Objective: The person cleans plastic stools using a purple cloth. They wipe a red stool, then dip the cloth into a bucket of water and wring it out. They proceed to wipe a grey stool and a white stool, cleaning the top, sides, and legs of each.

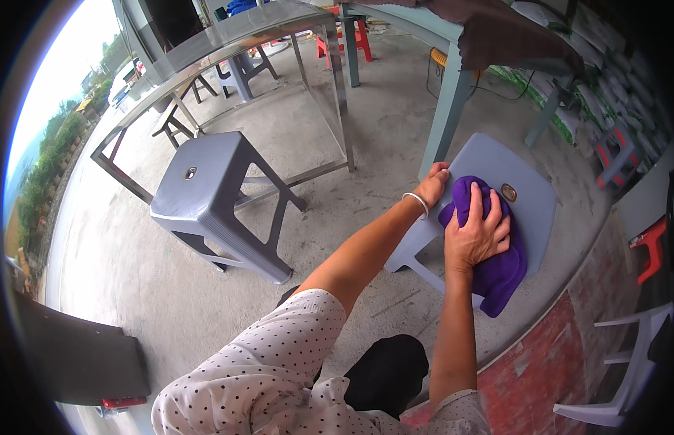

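Observation:
A grey plastic stool [524, 217] stands in front of me on the right, with a round emblem on its seat. My left hand [434, 187], a pale bangle at its wrist, grips the near left edge of that seat. Under my right hand [474, 235] a purple cloth [505, 277] is bunched and pressed on the seat, its lower part hanging over the near edge. My right fingers are curled into the cloth. Another grey plastic stool [198, 174] stands apart on the left, and its seat looks shiny.
A metal-framed table [345, 125] stands behind the left stool. Beyond the right stool is a table with a blue-green leg [448, 114] and a dark cloth [511, 32]. White plastic furniture [630, 364] lies at lower right. A dark box-like object [81, 353] is at lower left.

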`<state>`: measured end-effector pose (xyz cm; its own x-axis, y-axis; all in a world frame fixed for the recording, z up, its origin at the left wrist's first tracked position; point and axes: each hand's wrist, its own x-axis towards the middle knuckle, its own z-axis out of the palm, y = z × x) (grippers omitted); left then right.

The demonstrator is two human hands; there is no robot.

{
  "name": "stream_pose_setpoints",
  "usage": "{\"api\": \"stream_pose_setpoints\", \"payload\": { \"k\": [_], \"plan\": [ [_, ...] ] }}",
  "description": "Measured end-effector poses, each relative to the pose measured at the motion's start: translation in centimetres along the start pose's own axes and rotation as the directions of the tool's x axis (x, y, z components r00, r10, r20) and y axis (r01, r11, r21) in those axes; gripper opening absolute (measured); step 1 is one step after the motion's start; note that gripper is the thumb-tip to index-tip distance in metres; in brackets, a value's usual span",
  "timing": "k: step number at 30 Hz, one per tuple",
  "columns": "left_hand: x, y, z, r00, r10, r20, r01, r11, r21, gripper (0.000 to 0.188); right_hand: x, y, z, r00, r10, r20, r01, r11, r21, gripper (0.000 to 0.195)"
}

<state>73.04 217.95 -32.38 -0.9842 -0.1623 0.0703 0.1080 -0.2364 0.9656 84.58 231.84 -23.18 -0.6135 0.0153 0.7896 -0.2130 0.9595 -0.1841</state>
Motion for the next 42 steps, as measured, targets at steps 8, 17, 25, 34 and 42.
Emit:
{"api": "stream_pose_setpoints", "payload": {
  "k": [8, 17, 25, 34, 42],
  "plan": [
    [0.2, -0.9, -1.4, 0.987, -0.013, 0.158, 0.025, 0.997, -0.074, 0.043, -3.5, 2.0, 1.9, 0.884, -0.464, -0.062, 0.468, 0.876, 0.117, 0.040],
    [-0.2, -0.1, -1.1, 0.980, 0.172, 0.101, -0.193, 0.947, 0.258, 0.039, 1.1, 6.8, -7.1, 0.909, -0.376, 0.180, 0.373, 0.926, 0.054, 0.051],
    [-0.8, -2.7, -1.2, 0.994, -0.087, 0.065, 0.105, 0.924, -0.367, 0.015, 1.7, -4.2, 0.1, 0.700, -0.626, 0.343, 0.574, 0.779, 0.251, 0.036],
    [-1.0, -3.1, -1.4, 0.976, 0.216, 0.031, -0.218, 0.971, 0.099, 0.025, 0.9, 11.3, -4.8, 0.696, -0.612, 0.375, 0.656, 0.754, 0.014, 0.033],
    [-8.2, -9.3, 0.1, 0.953, -0.158, 0.257, 0.078, 0.952, 0.297, 0.074, 4.6, 16.1, -9.1, 0.989, 0.137, 0.054, -0.146, 0.964, 0.224, 0.038]
  ]
}}
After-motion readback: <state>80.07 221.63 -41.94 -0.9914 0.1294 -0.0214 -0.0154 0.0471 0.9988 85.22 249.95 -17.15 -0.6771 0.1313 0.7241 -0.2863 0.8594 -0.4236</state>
